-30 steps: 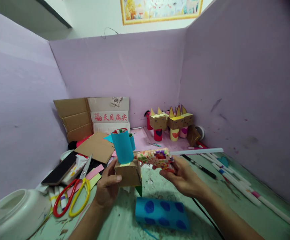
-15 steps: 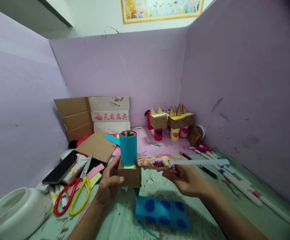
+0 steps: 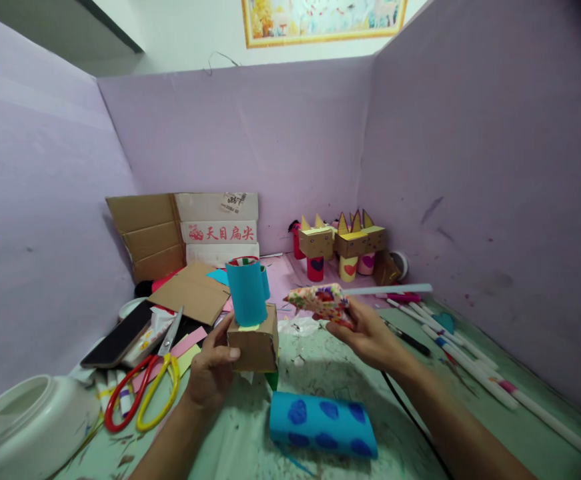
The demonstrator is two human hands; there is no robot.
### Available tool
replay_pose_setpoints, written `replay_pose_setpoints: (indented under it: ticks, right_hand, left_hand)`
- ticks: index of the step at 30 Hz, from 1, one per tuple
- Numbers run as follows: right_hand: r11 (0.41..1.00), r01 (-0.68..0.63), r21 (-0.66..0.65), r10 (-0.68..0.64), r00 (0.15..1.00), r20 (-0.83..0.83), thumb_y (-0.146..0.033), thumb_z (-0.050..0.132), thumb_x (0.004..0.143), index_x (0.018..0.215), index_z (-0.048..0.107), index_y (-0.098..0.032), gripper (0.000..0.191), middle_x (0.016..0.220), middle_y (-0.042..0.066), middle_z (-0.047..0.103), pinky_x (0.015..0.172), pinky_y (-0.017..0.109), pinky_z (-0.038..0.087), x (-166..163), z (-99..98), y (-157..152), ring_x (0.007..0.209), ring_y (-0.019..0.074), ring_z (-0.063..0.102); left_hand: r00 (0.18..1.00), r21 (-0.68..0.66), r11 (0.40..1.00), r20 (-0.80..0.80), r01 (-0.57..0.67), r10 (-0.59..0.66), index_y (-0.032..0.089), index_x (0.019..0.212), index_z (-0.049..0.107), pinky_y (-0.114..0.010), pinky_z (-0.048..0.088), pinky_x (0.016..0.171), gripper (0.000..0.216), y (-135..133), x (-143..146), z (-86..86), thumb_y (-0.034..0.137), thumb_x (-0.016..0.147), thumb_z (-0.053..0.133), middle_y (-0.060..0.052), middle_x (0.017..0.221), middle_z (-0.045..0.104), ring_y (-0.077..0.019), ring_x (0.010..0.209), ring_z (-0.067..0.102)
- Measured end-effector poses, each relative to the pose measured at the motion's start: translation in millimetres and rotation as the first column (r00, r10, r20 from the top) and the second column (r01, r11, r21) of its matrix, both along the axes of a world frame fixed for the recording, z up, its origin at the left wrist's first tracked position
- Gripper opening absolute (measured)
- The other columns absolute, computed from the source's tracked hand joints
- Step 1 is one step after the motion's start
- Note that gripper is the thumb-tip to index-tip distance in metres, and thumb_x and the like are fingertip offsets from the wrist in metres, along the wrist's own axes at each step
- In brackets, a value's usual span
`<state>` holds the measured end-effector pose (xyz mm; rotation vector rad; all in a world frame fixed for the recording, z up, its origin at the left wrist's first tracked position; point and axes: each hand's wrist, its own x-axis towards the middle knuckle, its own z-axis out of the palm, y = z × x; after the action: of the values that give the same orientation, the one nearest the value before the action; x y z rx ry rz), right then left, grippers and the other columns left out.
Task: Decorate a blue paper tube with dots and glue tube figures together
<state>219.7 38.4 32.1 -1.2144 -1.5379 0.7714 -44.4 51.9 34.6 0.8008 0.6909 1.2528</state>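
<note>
My left hand (image 3: 211, 373) grips a small cardboard box (image 3: 253, 347) with a teal paper tube (image 3: 245, 291) standing on top of it, tilted a little to the left. My right hand (image 3: 367, 337) holds a glue gun (image 3: 320, 301) wrapped in flowery paper, a white glue stick (image 3: 395, 289) sticking out of its back. The gun's nozzle points left, a short way off the box's upper right corner. A blue roll with dark blue hearts (image 3: 321, 424) lies on the green table just in front of both hands.
Red and yellow scissors (image 3: 143, 390), a phone (image 3: 119, 342) and paper strips lie at the left, beside a white jar (image 3: 25, 420). Cardboard sheets (image 3: 190, 230) lean on the back wall. Finished cardboard animals (image 3: 343, 245) stand at the back. Markers (image 3: 460, 353) line the right side.
The glue gun has pulled back from the box and lifted to the right. The box with the tube has tilted slightly left again after standing upright.
</note>
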Motion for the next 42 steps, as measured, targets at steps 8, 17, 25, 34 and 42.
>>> replay_pose_setpoints:
  ticks: [8,17,25,34,42]
  right_hand:
    - [0.893,0.304,-0.332,-0.298,0.952,0.069,-0.030,0.064,0.066,0.064,0.061,-0.017,0.014,0.046,-0.004,0.050,0.043,0.023,0.030,-3,-27.6,31,0.043,0.0129,0.047]
    - [0.806,0.587,-0.077,-0.429,0.669,0.607,-0.051,0.071,0.070,0.062,0.070,-0.022,0.031,0.066,0.013,0.070,0.059,0.033,0.043,9,-23.9,20,0.081,0.0341,0.068]
    - [0.955,0.215,0.206,-0.231,0.971,0.060,-0.040,0.068,0.076,0.123,0.063,-0.016,0.052,0.119,0.013,0.070,0.101,0.044,0.046,-14,47.9,20,0.111,0.0282,0.064]
    - [0.888,-0.239,0.393,0.183,0.968,0.174,-0.040,0.066,0.084,0.138,0.054,-0.026,0.056,0.142,0.009,0.055,0.108,0.048,0.041,-82,95.0,24,0.129,0.0271,0.052]
    - [0.845,-0.201,0.496,0.062,0.957,0.282,-0.025,0.058,0.088,0.125,0.065,-0.020,0.037,0.130,0.012,0.065,0.106,0.045,0.045,-87,78.5,24,0.122,0.0248,0.059]
  left_hand:
    - [1.000,0.097,0.995,-0.020,0.025,-0.023,0.018,0.109,0.071,-0.044,0.051,0.089,0.063,0,6,-2.9,0.013,0.047,0.074,-0.010,0.109,0.074,-0.0369,0.107,0.064]
    - [0.997,0.247,0.968,-0.048,-0.052,0.065,0.024,0.112,0.069,-0.036,0.051,0.090,0.063,2,12,-13.0,0.017,0.050,0.084,-0.007,0.118,0.070,-0.0323,0.116,0.058]
    - [0.992,0.288,0.957,-0.103,-0.043,0.076,0.021,0.117,0.068,-0.036,0.050,0.091,0.066,0,8,-9.9,0.019,0.053,0.084,-0.009,0.121,0.068,-0.0338,0.117,0.057]
    - [0.980,0.324,0.943,-0.199,0.078,-0.012,0.021,0.128,0.060,-0.039,0.050,0.091,0.073,0,6,-13.5,0.023,0.059,0.082,-0.009,0.126,0.065,-0.0382,0.121,0.053]
    - [0.963,0.301,0.953,-0.266,0.036,0.048,0.015,0.132,0.057,-0.041,0.051,0.093,0.086,1,5,-18.4,0.020,0.051,0.087,-0.013,0.132,0.062,-0.0398,0.124,0.052]
